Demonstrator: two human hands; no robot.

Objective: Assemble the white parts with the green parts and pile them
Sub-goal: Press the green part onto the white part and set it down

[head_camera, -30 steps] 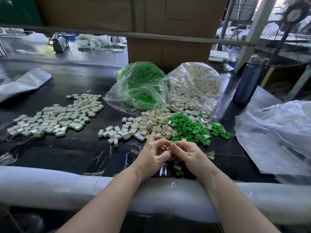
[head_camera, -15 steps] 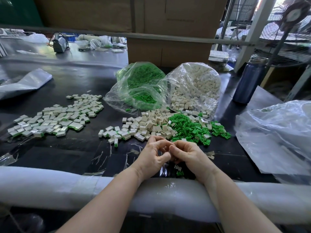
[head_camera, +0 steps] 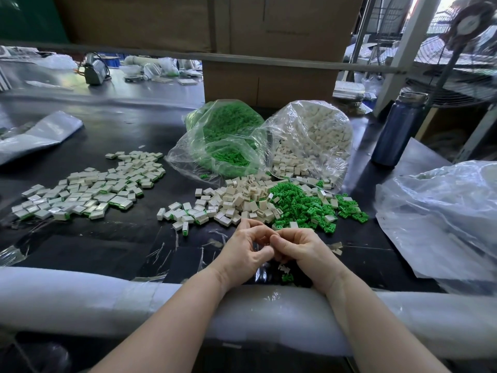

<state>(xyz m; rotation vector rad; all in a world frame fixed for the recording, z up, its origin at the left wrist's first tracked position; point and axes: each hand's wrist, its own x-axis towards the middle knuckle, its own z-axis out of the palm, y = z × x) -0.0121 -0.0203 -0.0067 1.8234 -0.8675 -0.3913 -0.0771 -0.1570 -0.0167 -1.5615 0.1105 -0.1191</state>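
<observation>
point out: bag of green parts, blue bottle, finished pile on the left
bag of green parts [head_camera: 228, 141]: head view, on the clear plastic over the green mass.
blue bottle [head_camera: 398, 133]: head view, mid body, below the metal cap.
finished pile [head_camera: 88, 189]: head view, on the white pieces near the pile's middle.

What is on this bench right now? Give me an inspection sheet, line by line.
Surface: dark table with a padded white front edge.
Job's things: loose white parts beside loose green parts; assembled pile to the left; open bag of green parts; open bag of white parts.
Clutter: empty plastic bags; blue bottle; scraps of clear tape.
Hands: left hand and right hand meet fingertip to fingertip, fingers curled; the piece between them is hidden.
Cables: wire on a device at the far left.
Surroundings: cardboard boxes; fan to the right.
</observation>
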